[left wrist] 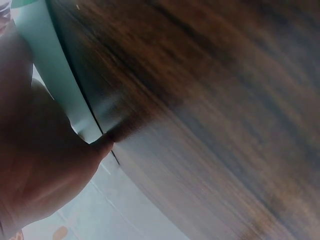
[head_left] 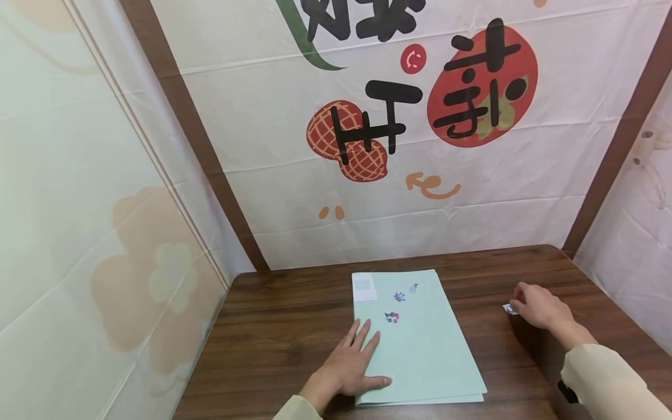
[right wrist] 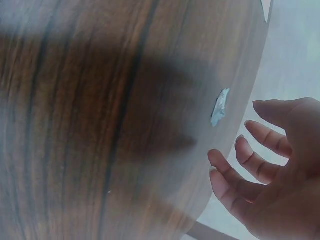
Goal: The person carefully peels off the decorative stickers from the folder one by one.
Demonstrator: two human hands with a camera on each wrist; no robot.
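On the green folder rests a spread left hand; right of it, an empty, half-curled right hand beside a sticker.

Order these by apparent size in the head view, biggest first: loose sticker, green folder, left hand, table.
1. Table
2. Green folder
3. Left hand
4. Loose sticker, by the right hand

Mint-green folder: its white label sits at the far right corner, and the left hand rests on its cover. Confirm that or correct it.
Wrong corner: the head view shows the white label at the far left of the mint-green folder. The left hand does rest on its cover.
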